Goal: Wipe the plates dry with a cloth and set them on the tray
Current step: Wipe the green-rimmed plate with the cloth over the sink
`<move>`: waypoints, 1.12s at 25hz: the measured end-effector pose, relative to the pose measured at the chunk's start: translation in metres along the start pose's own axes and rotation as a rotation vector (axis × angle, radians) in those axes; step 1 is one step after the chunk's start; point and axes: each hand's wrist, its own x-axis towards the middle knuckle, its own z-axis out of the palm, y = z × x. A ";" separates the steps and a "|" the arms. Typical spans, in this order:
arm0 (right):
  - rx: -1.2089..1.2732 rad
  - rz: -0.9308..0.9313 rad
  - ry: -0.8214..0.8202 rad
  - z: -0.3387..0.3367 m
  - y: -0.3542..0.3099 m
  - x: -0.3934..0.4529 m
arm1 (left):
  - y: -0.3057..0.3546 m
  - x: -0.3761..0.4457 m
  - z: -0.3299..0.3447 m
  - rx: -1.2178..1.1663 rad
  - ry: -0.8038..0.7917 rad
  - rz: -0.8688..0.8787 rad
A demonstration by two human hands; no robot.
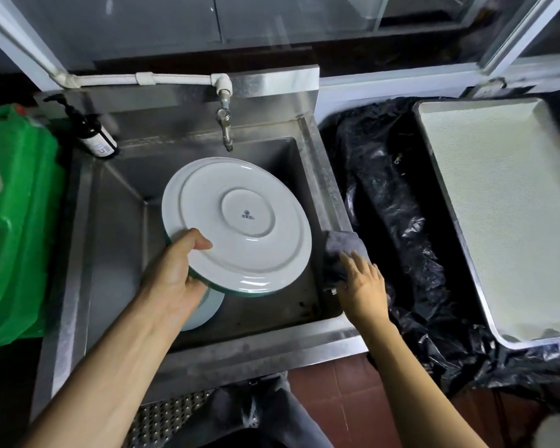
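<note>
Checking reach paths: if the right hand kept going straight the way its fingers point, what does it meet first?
The right hand points up-left, fingers already on the grey cloth draped over the sink rim. Past that, probably the edge of the held plate, though depth is unclear.

White round ceramic plate (236,221), underside facing up: small dark-blue maker's stamp at the centre of the foot ring, a round emblem over one short line of characters, too small to read. Dark pump bottle (91,130) at the sink's back left corner: white label with print, blurred, only a large mark like "U" near its bottom shows. No other text legible.
</note>
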 end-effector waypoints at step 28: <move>0.363 -0.306 0.635 -0.087 -0.135 0.027 | 0.058 0.001 -0.059 0.281 0.087 0.292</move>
